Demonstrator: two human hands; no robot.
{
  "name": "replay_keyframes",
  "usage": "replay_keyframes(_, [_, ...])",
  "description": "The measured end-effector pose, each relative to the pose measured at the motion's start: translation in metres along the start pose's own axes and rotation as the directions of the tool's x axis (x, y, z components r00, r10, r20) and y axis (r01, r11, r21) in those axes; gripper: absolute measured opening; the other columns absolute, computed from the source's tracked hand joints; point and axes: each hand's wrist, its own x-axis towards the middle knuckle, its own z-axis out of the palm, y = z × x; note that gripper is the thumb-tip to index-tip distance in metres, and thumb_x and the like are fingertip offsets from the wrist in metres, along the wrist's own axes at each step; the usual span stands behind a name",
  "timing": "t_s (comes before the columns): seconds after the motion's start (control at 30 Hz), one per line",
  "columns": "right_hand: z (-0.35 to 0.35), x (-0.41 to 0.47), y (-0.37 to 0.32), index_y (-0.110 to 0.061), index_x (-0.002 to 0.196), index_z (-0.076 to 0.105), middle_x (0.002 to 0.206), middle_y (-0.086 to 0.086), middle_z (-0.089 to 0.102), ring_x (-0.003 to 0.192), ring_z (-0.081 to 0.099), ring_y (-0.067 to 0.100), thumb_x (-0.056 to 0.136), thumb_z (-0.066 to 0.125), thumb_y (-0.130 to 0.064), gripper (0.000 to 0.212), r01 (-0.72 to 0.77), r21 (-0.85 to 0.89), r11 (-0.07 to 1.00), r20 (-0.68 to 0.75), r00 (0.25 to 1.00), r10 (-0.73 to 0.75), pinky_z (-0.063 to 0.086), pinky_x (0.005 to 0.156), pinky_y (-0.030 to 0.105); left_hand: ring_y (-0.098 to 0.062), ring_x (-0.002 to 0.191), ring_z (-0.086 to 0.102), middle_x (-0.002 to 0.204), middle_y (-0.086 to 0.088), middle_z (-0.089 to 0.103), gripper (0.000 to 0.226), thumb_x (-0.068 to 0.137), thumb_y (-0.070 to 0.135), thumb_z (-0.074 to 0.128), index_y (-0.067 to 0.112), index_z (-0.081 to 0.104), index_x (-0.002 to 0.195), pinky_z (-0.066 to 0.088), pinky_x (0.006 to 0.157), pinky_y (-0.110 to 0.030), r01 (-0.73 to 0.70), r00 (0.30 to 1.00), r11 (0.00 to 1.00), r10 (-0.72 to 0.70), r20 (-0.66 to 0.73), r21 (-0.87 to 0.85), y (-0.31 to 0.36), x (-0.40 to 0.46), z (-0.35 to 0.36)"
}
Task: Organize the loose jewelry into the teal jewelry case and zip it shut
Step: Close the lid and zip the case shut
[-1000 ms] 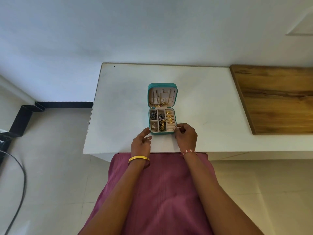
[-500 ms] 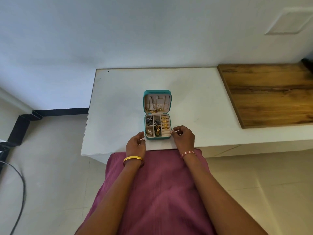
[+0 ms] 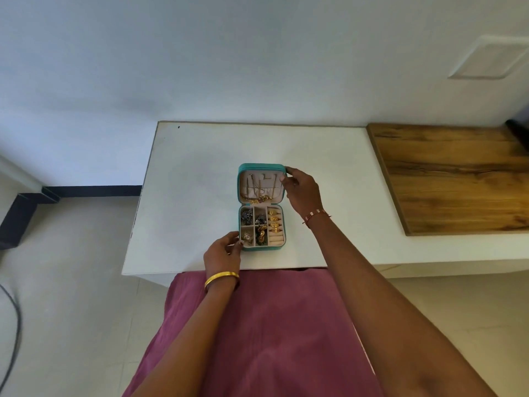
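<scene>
The teal jewelry case (image 3: pixel 240 224) lies wide open near the front of the white table (image 3: pixel 194 179). Its base holds several gold rings (image 3: pixel 274 221) in the right-hand roll slots and dark and gold pieces (image 3: pixel 253 224) in the small compartments. Gold necklaces (image 3: pixel 257 196) hang inside the lid (image 3: pixel 262 167), which stands tilted back. My right hand (image 3: pixel 300 190) grips the lid's upper right corner, thumb inside and fingers over the rim. My left hand (image 3: pixel 224 250) touches the base's front left corner with its fingertips.
A wooden board (image 3: pixel 452 176) covers the table's right part. My lap in magenta cloth (image 3: pixel 272 333) sits against the table's front edge. A dark cable (image 3: pixel 13 333) runs over the floor at the left. The wall stands right behind the table.
My right hand left the base's front right corner and reached up to take the lid's top right corner. My left hand stayed at the front left corner. The camera tilted slightly.
</scene>
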Motion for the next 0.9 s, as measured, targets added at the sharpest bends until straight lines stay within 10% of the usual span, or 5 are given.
replay_keyframes(0.1, [0.003,0.009,0.004,-0.003,0.118,0.058,0.110,0.021,0.064,0.091,0.062,0.028,0.092,0.050,-0.015,0.030,-0.101,0.117,0.988,0.014,0.995,0.100,0.056,0.079,0.040,-0.020,0.094,0.061,0.108,-0.013,0.068,0.028,0.084,0.009,0.059,0.010,0.063,0.112,0.039,0.084,-0.019,-0.001,1.000,1.000,0.001,0.010,0.003,0.000,0.001,-0.001])
replay_keyframes(0.27, [0.004,0.024,0.005,0.000,0.113,0.060,0.097,0.014,0.062,0.078,0.060,0.028,0.091,0.053,-0.018,0.029,-0.218,0.189,0.958,0.074,0.976,0.207,0.053,0.052,0.020,-0.022,0.098,0.062,0.109,-0.012,0.068,0.029,0.084,0.009,0.059,0.011,0.063,0.113,0.043,0.090,-0.026,0.007,1.000,1.000,-0.007,0.006,0.008,0.000,0.002,-0.001])
replay_keyframes(0.53, [0.004,0.021,0.006,0.001,0.114,0.060,0.094,0.011,0.061,0.071,0.060,0.024,0.091,0.053,-0.015,0.029,-0.220,0.221,0.950,0.061,0.975,0.212,0.053,0.050,0.015,-0.022,0.097,0.062,0.107,-0.012,0.069,0.028,0.084,0.009,0.060,0.012,0.064,0.111,0.042,0.087,-0.024,-0.009,1.000,1.000,0.009,0.000,0.006,-0.003,0.004,0.000])
replay_keyframes(0.77, [-0.003,-0.014,0.006,-0.005,0.121,0.057,0.111,0.017,0.066,0.097,0.063,0.025,0.089,0.055,-0.010,0.033,-0.079,0.110,0.991,0.015,0.997,0.078,0.054,0.085,0.041,-0.024,0.100,0.062,0.109,-0.013,0.068,0.028,0.084,0.010,0.060,0.012,0.064,0.111,0.044,0.093,-0.029,-0.002,1.000,1.000,0.002,0.019,-0.014,-0.003,0.004,-0.002])
replay_keyframes(0.9, [-0.008,-0.040,0.006,-0.006,0.116,0.060,0.110,0.010,0.066,0.090,0.058,0.011,0.084,0.058,0.000,0.032,0.003,0.033,0.999,0.003,1.000,-0.003,0.047,0.075,0.004,-0.025,0.102,0.061,0.111,-0.014,0.067,0.029,0.084,0.009,0.059,0.011,0.063,0.113,0.044,0.095,-0.031,0.004,0.999,1.000,-0.004,0.034,-0.028,-0.003,0.003,-0.002])
